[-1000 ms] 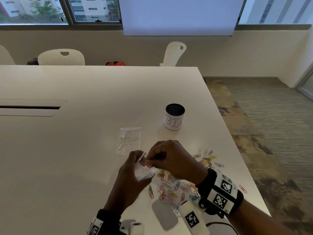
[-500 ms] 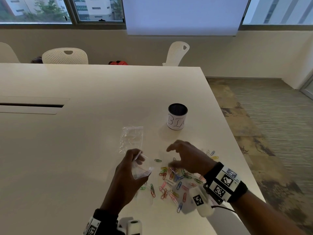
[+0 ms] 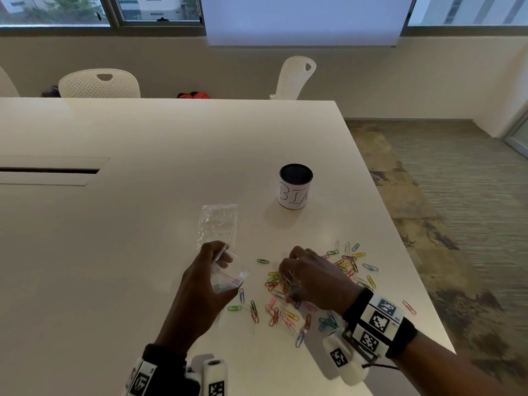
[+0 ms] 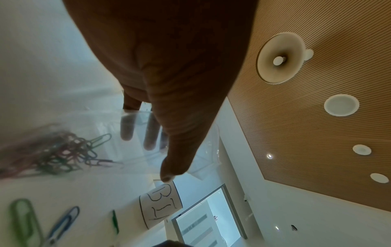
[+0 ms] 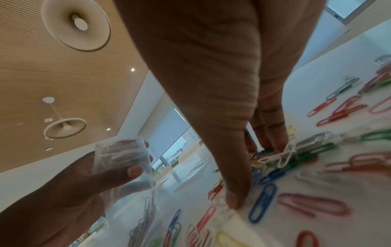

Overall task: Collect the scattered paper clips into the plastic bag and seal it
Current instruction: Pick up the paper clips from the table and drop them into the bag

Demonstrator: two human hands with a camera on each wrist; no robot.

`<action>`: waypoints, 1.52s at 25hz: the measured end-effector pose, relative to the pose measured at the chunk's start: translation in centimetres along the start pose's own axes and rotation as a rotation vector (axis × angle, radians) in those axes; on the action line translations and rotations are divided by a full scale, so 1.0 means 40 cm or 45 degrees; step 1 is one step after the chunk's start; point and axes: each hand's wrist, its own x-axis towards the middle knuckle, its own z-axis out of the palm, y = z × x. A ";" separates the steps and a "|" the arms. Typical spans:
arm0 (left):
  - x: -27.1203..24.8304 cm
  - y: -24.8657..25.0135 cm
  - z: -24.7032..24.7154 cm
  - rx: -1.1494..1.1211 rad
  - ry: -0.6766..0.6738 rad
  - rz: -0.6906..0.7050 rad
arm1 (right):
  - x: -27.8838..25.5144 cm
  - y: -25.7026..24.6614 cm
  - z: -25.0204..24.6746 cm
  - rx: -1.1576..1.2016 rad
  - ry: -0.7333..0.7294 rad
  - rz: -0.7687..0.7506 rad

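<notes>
Left hand (image 3: 200,284) gripping plastic bag (image 3: 227,281) at frame centre; right hand (image 3: 311,281) fingers (image 5: 273,133) curled, raking paper clips (image 3: 288,315) on worktop (image 3: 143,224). Likely risk: clips spilling past the narrow bag mouth.

Left wrist: a black band (image 3: 163,364) with white panels (image 3: 141,380) printed with black square code markers.
Left wrist camera: a white rounded housing (image 3: 214,377) with a dark lens on top and a code marker on its side.
Right wrist: a wide black band (image 3: 401,337) carrying three white marker tiles (image 3: 378,321).
Right wrist camera: a white rounded block (image 3: 341,357) with one marker and a thin black cable (image 3: 381,366).
</notes>
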 end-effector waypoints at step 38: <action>-0.006 0.020 0.026 -0.084 -0.118 -0.016 | 0.006 -0.207 -0.114 0.721 0.278 -0.245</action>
